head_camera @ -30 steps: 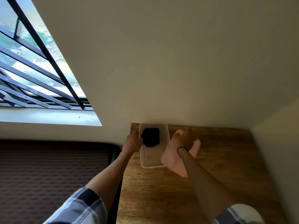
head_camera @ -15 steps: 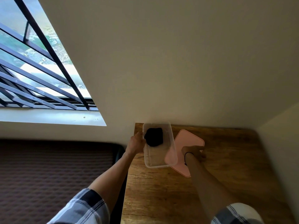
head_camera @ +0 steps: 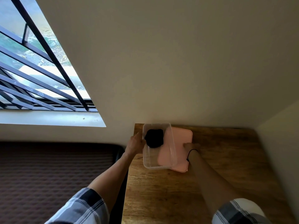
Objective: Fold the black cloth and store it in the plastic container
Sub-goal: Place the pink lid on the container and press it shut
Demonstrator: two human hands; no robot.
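The folded black cloth (head_camera: 154,137) lies inside the clear plastic container (head_camera: 150,162), toward its far end. The container stands at the far left corner of the wooden table (head_camera: 169,194). My left hand (head_camera: 135,144) grips the container's left wall. A pink lid (head_camera: 182,143) leans tilted against the container's right side, partly over its rim. My right hand (head_camera: 190,146) holds the lid by its right edge, and a black band circles that wrist.
A cream wall rises right behind the table, and another wall closes in on the right. A barred window (head_camera: 40,78) with a white sill is at the left. A dark patterned mattress (head_camera: 53,172) lies left of the table.
My right hand has slid from the lid's far end to its right edge, and the lid has swung closer against the container. My left hand has stayed on the container's left wall.
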